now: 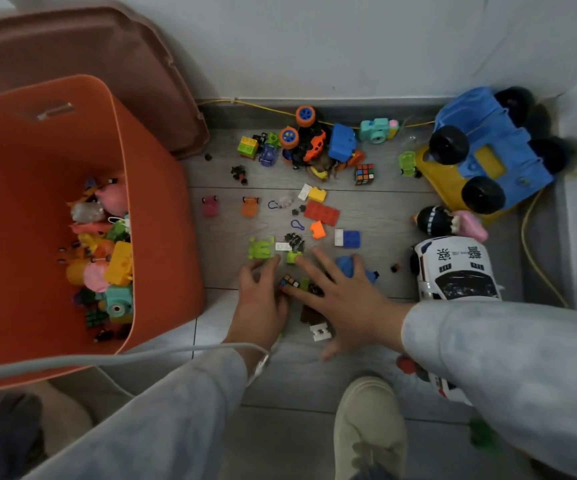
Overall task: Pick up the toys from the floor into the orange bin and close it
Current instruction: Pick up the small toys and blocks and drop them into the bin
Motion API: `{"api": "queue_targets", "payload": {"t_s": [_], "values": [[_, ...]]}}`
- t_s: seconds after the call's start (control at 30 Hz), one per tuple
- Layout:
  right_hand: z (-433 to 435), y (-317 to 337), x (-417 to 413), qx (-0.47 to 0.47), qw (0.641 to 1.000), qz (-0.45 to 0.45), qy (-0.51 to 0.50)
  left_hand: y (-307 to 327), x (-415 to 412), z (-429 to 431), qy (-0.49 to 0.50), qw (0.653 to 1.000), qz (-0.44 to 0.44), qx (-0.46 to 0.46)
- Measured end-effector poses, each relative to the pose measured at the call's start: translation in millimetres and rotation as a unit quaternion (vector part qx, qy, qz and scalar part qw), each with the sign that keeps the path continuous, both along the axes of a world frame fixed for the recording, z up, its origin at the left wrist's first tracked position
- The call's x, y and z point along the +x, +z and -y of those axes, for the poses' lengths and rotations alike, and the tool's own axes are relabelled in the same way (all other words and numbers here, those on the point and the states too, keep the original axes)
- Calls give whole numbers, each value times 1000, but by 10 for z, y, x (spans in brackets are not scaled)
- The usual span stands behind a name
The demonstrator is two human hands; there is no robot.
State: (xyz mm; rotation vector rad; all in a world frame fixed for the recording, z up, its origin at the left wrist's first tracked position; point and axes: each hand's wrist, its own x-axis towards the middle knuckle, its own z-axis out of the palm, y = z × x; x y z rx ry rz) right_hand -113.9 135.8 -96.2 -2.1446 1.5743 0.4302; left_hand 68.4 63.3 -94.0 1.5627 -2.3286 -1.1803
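Standing open at the left edge of the grey floor (228, 230), the orange plastic bin (162, 209) is holding a shallow layer of toys, its brownish lid (107, 39) leaning on the wall behind. The right hand (345, 296) is spreading flat, fingers straight, over small bricks mid-floor. The left hand (262, 299) is bending its fingers beside a tiny multicoloured cube (288, 282), grip not determinable. Judged under halfway: the blue-and-yellow plastic truck (494, 157), the white toy police car (453, 271) and many bricks are remaining out.

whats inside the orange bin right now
The orange bin holds a jumble of toys: a pink figure, a yellow block, a teal toy camera. Whatever lies beneath that top layer is covered.
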Motion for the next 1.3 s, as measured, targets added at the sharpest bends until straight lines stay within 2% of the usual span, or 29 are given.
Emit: {"api": "queue_targets", "payload": {"t_s": [0.1, 0.17, 0.23, 0.33, 0.43, 0.57, 0.87, 1.0, 1.3], "values": [[34, -86, -4, -37, 998, 3, -45, 52, -43, 69, -42, 999, 3, -11], [145, -95, -103, -58, 993, 15, -98, 63, 9, 82, -91, 991, 81, -63], [268, -86, -216, -63, 988, 13, -141, 47, 75, 87, -155, 967, 181, -88], [357, -31, -341, -65, 980, -8, -191, -34, 134, 109, -219, 940, 236, -110], [321, -32, -419, -35, 978, -17, -205, -150, 144, 160, -266, 924, 234, -145], [189, -85, -507, -5, 984, 15, -177, -263, 14, 287, -277, 921, 201, -185], [282, -121, -550, -49, 978, -4, -203, -294, -492, 525, -333, 896, 183, -230], [338, -116, -493, -61, 973, -12, -222, -309, -402, 526, -312, 901, 158, -257], [495, -64, -411, -52, 966, 99, -235, -99, -434, 580, -241, 953, 144, -111]]}}
